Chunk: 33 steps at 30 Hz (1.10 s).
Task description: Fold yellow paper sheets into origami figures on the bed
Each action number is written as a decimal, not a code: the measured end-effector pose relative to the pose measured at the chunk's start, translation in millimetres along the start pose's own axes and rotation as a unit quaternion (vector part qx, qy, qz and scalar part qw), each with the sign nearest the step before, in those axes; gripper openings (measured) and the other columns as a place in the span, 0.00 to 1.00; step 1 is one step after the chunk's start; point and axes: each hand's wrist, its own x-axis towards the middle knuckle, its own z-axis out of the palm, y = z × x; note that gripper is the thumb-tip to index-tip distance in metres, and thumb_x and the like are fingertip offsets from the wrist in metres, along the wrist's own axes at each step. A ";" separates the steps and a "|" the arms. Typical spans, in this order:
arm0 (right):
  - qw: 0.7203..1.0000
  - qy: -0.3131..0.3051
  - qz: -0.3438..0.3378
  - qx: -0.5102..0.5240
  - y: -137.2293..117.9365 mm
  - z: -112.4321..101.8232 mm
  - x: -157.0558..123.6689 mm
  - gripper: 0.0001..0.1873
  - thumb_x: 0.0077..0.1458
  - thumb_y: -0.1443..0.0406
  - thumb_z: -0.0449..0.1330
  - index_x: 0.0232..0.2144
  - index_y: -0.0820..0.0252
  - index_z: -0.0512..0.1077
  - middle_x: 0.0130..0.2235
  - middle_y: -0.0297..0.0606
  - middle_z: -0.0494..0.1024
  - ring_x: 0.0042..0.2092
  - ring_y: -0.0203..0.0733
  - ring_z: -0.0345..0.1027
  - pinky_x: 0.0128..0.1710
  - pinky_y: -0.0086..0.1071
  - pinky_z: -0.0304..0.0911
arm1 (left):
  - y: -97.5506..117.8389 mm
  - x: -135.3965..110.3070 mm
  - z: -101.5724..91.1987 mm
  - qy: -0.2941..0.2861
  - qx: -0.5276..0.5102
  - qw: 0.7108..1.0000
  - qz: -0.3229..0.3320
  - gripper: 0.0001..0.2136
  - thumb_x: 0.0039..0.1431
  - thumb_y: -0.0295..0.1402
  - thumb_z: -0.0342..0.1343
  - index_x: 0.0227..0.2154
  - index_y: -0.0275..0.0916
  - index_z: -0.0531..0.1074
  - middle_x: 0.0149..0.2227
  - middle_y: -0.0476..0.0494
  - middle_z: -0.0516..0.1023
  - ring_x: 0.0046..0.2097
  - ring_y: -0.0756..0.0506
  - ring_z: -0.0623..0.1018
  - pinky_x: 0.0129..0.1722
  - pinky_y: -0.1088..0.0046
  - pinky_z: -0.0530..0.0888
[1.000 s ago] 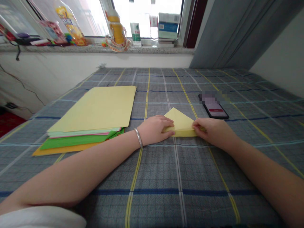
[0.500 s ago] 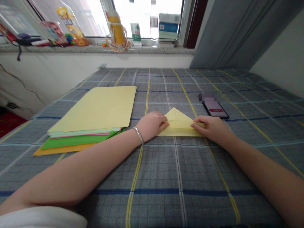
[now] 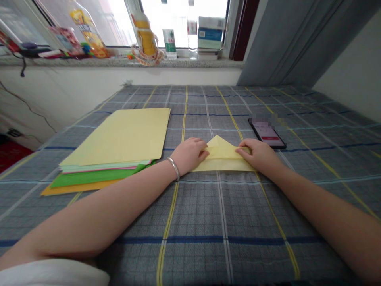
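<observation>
From the head view, your left hand (image 3: 189,155) lay spread, its fingers flat on the left end of the folded yellow paper (image 3: 223,159), while your right hand (image 3: 258,154) pressed down on the right end without a visible pinch. The paper sat on the checked cloth (image 3: 208,222), already folded into a peak with a flap across it, and the stack of coloured paper (image 3: 113,135) lay unfolded to its left
</observation>
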 end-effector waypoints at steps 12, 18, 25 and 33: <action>0.998 -0.030 -0.010 -0.050 -2.3 1.5 3.3 0.11 0.59 0.58 0.54 0.31 0.57 0.71 0.36 0.37 0.76 0.38 0.44 0.68 0.35 0.34 0.56 | -1.1 2.0 2.9 0.009 0.003 1.000 -0.009 0.08 0.61 0.30 0.51 0.36 0.33 0.74 0.38 0.42 0.77 0.41 0.44 0.76 0.44 0.67 0.73; 0.998 -0.032 0.002 -0.062 -4.4 1.2 4.6 0.11 0.59 0.58 0.54 0.31 0.57 0.71 0.36 0.38 0.76 0.39 0.45 0.69 0.35 0.35 0.56 | 1.1 -0.5 7.3 0.052 0.021 0.998 0.026 0.14 0.58 0.25 0.52 0.48 0.36 0.69 0.49 0.41 0.73 0.46 0.44 0.75 0.46 0.67 0.73; 0.998 -0.032 -0.010 -0.047 -0.9 3.8 5.3 0.11 0.59 0.58 0.54 0.31 0.58 0.71 0.36 0.39 0.76 0.38 0.45 0.68 0.36 0.36 0.58 | 8.0 -0.2 12.8 0.020 0.060 0.979 0.192 0.14 0.69 0.30 0.43 0.52 0.38 0.69 0.57 0.45 0.72 0.65 0.43 0.61 0.66 0.56 0.50; 0.999 -0.016 0.045 0.021 5.2 -1.0 6.8 0.09 0.54 0.59 0.56 0.30 0.57 0.73 0.32 0.38 0.77 0.36 0.45 0.70 0.36 0.37 0.60 | 8.0 3.3 9.9 -0.146 -0.006 0.972 0.183 0.26 0.70 0.43 0.38 0.66 0.41 0.47 0.69 0.46 0.47 0.69 0.42 0.49 0.67 0.59 0.47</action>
